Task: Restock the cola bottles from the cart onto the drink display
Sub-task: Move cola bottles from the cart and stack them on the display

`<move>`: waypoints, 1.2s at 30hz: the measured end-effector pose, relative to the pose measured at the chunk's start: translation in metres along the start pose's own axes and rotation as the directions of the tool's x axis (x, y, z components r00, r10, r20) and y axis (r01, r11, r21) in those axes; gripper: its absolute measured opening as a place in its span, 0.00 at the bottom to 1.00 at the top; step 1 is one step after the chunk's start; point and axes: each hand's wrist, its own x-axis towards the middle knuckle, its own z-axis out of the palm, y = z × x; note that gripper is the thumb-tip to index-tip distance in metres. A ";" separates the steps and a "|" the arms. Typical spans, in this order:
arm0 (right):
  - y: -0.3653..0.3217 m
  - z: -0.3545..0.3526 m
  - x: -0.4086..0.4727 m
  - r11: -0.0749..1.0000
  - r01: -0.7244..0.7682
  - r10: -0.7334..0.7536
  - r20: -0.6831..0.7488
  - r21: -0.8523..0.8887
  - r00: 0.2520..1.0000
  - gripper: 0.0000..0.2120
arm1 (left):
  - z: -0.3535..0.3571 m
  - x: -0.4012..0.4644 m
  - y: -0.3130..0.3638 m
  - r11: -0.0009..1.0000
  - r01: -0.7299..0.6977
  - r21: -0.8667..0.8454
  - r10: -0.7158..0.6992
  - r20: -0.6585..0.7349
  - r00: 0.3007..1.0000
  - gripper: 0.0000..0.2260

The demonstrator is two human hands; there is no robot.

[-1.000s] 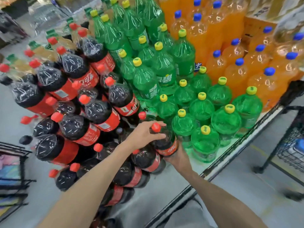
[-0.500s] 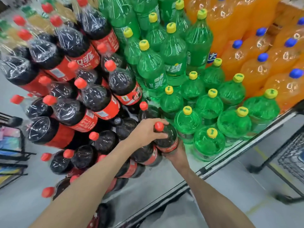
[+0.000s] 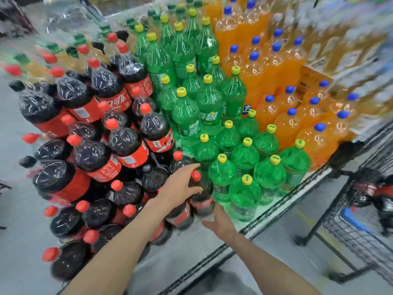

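The cola bottle (image 3: 200, 194) stands upright at lower centre of the frame, on the display shelf (image 3: 265, 218), just beside the green bottles (image 3: 244, 167). The left hand (image 3: 180, 186) is spread, fingers straight around the red cap without gripping it. The right hand (image 3: 221, 224) lies open beside the bottle's base, probably steadying it into the row. The cart (image 3: 361, 226), at lower right, holds more cola, blurred. This bottle appears placed.
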 end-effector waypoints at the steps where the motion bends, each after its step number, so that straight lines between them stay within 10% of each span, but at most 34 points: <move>1: -0.003 -0.007 -0.011 0.997 0.018 -0.018 0.003 -0.076 1.000 0.39 | -0.004 -0.008 0.004 0.999 -0.041 0.024 0.042 -0.028 0.999 0.36; 6: -0.001 -0.044 -0.081 0.947 0.072 -0.062 0.044 -0.313 0.997 0.31 | -0.005 -0.055 0.040 0.951 -0.248 0.185 0.271 -0.110 0.956 0.30; 20: 0.182 -0.203 -0.345 0.778 -0.256 0.135 -0.244 -0.574 0.960 0.28 | 0.146 -0.092 0.256 0.715 -0.644 0.270 0.577 0.292 0.763 0.36; 36: 0.402 -0.473 -0.414 0.732 -0.248 -0.013 -0.378 -0.634 0.926 0.43 | 0.346 0.004 0.535 0.840 -0.492 0.228 0.409 0.329 0.851 0.41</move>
